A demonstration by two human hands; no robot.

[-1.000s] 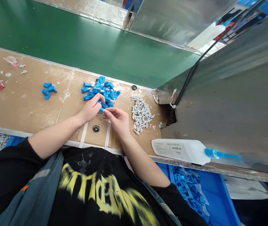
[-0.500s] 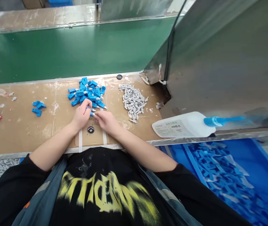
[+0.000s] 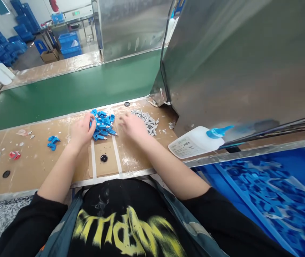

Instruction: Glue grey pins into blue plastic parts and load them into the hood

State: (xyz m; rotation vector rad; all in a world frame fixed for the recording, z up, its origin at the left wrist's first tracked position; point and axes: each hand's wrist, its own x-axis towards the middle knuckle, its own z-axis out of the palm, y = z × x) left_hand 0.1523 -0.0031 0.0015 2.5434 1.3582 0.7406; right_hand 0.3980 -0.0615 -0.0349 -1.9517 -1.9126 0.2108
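Observation:
My left hand (image 3: 83, 129) is at the left edge of a pile of blue plastic pieces (image 3: 103, 125). Its fingers are curled, and a bit of blue shows between them, so it seems closed on a blue plastic piece (image 3: 90, 124). My right hand (image 3: 134, 125) hovers between the blue pile and a heap of small grey plastic parts (image 3: 151, 123), partly covering the heap. Its bent fingers are smeared by motion, and I cannot see whether they hold anything. In front of me, a small black round dish (image 3: 103, 158) holds dark, shiny liquid.
A white bottle with a blue nozzle (image 3: 192, 141) lies at the right, beside a tall metal panel (image 3: 235, 71). A green belt (image 3: 88, 87) runs behind the table. Several blue pieces (image 3: 52, 142) and a red piece (image 3: 15, 155) lie left. A blue bin (image 3: 230, 189) stands below right.
My hands have moved apart from their meeting place above the dish. The left went to the blue pile, the right toward the grey heap. The head view has tilted up.

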